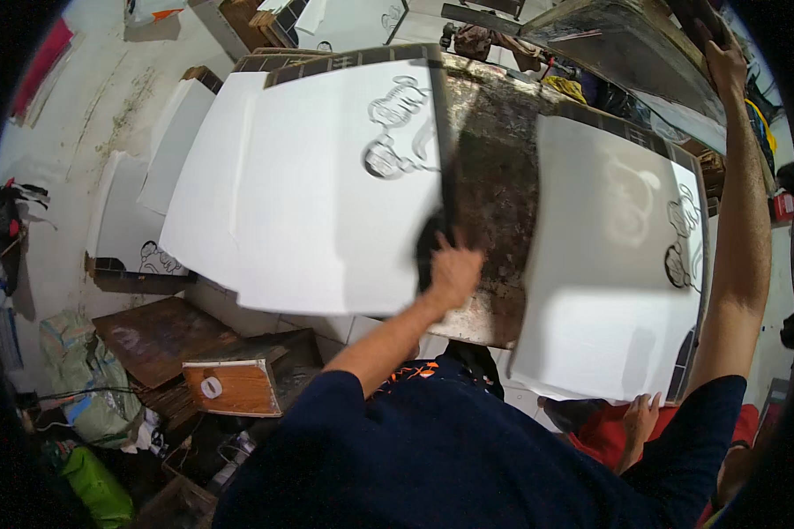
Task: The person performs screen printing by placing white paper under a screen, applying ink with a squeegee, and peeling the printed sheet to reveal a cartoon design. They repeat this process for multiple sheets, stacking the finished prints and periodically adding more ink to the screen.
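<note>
My left hand [454, 278] is at the right edge of a white printed sheet [326, 203] on the left, slightly blurred, its fingers apart and holding nothing I can see. A dark, smeared shape lies beside its fingertips; I cannot tell whether it is a shadow or an object. Black line figures are printed near this sheet's right edge. At the upper right my raised right hand [726, 70] is closed on the edge of a large tilted frame [617, 44]. Below the frame lies a second white printed sheet [591, 264], partly in its shadow.
A stained dark table strip [494, 194] runs between the sheets. Another person's hand [641, 419] touches the right sheet's near edge. More printed sheets [128, 212] lie at the left. Wooden boards [163, 339], a wooden box [234, 386] and a bulging sack [84, 379] stand at lower left.
</note>
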Demonstrator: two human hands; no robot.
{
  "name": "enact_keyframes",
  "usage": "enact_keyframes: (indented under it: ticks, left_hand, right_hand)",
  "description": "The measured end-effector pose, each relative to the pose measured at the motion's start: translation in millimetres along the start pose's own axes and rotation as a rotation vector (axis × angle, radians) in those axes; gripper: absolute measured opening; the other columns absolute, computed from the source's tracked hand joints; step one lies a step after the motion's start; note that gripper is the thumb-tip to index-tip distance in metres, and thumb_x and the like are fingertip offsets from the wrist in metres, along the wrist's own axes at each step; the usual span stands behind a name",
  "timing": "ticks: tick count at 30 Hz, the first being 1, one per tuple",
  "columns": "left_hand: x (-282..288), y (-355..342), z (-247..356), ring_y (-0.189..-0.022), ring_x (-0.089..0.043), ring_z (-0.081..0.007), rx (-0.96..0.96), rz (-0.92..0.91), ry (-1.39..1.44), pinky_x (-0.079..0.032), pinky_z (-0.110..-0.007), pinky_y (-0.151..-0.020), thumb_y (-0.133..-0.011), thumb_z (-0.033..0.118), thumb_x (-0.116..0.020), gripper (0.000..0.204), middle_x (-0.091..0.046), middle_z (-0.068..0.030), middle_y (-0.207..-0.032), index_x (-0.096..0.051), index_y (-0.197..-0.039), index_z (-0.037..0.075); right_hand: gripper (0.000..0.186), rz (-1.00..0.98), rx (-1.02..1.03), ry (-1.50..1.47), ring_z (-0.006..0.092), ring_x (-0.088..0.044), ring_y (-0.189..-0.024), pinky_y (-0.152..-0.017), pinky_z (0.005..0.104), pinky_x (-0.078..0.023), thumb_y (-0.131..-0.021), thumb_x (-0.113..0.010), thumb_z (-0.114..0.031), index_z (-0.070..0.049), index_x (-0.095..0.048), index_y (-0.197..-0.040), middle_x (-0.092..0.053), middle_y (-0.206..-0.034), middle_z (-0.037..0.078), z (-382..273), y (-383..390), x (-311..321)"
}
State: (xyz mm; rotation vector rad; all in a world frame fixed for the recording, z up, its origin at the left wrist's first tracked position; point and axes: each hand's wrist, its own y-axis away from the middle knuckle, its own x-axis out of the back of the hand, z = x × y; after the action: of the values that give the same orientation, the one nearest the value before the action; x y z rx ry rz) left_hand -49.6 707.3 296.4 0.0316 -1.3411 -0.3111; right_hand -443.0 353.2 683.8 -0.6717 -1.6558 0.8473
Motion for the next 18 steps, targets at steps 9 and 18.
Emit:
enact_keyframes:
  ticks: [9,18]
  left_hand:
    - [-84,149,-225,-0.146,-0.036,-0.0445,0.562,0.852,-0.066,-0.028,-0.058,-0.120,-0.090,0.044,-0.077,0.087,-0.042,-0.0261,-0.155,-0.038,-0.153,-0.003]
    - [-35,174,-255,-0.087,-0.071,-0.0421,0.984,0.586,0.404,-0.053,-0.051,-0.080,-0.090,0.066,-0.067,0.069,-0.076,-0.0212,-0.094,-0.075,-0.098,-0.003]
  right_hand:
    - [0.041,0.028,-0.014,-0.111,0.0288,-0.071,-0.106,-0.094,0.0400,-0.053,-0.090,-0.075,-0.018,-0.013,-0.066,-0.130,-0.075,-0.113,0.014,-98,18,41]
    - [0.040,0.104,-0.021,0.017,0.0353,-0.068,-0.106,-0.091,0.0446,-0.053,-0.086,-0.080,-0.026,-0.015,-0.068,-0.123,-0.072,-0.112,0.015,-104,4,38]
